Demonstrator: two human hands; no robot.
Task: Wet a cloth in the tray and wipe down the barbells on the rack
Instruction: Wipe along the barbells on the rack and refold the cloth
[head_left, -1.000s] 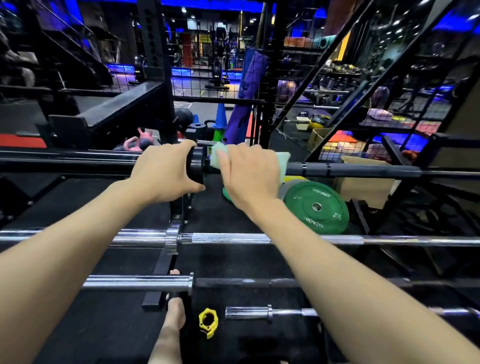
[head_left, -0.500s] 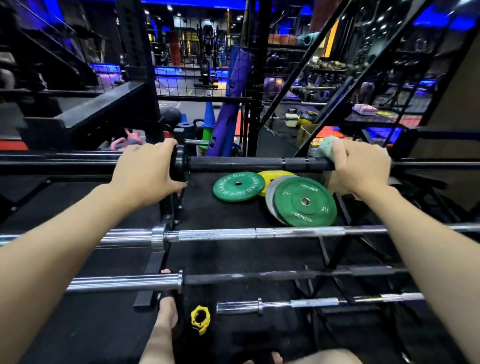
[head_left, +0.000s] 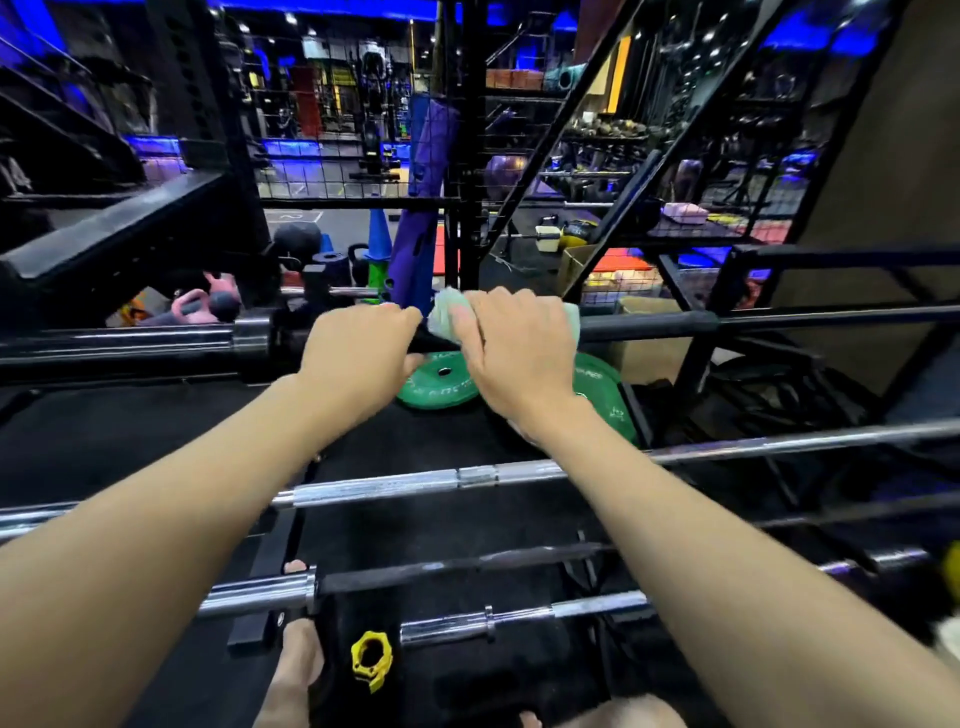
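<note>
On the top black barbell (head_left: 649, 326), right hand (head_left: 511, 353) grip clenched round a pale green cloth (head_left: 445, 312); left hand (head_left: 358, 353) grip clenched on the bar beside it.

Dim gym hall out ahead — blue light strips (head_left: 311, 148) glow along the far side, and small white ceiling spots (head_left: 291, 18) dot the dark above. Black rubber floor (head_left: 156, 441) underfoot. A black wire-mesh partition (head_left: 337, 130) stands across the middle, a blue cone (head_left: 378, 234) at its foot. Left, pink kettlebells (head_left: 202, 304) sit on the ground; right, slanted black shelving (head_left: 623, 171) holds blurred gear — and a cardboard box (head_left: 574, 265) sits low beside it.
</note>
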